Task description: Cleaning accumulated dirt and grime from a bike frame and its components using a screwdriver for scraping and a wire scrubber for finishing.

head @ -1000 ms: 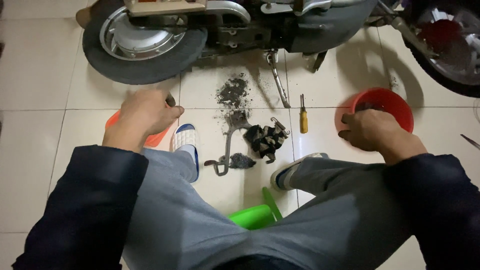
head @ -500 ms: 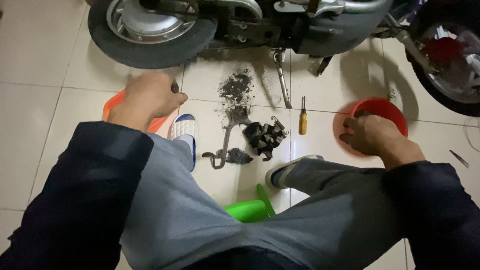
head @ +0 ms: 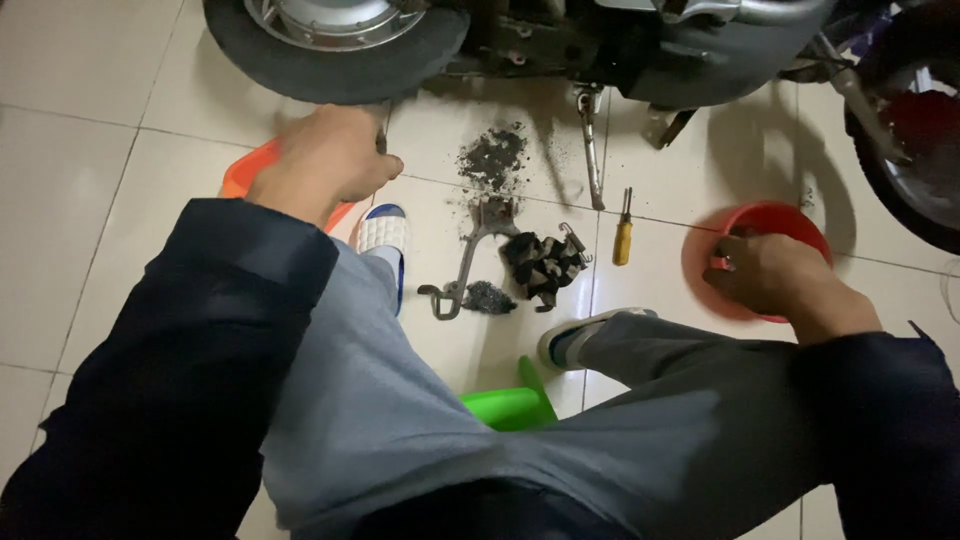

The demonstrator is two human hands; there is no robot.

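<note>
Pale floor tiles lay under a parked motorbike (head: 600, 40). The right hand (head: 770, 275) was curled into a red bowl (head: 790, 222), fingers closed on something too small to make out; the bowl looked light and smooth, best held by its rim. The left hand (head: 325, 155) was fisted around a thin, stiff metal tool, above an orange tray (head: 245, 175). Between them lay a bent metal bracket (head: 470, 250), greasy black parts (head: 542, 265) and a yellow-handled screwdriver (head: 622, 238).
</note>
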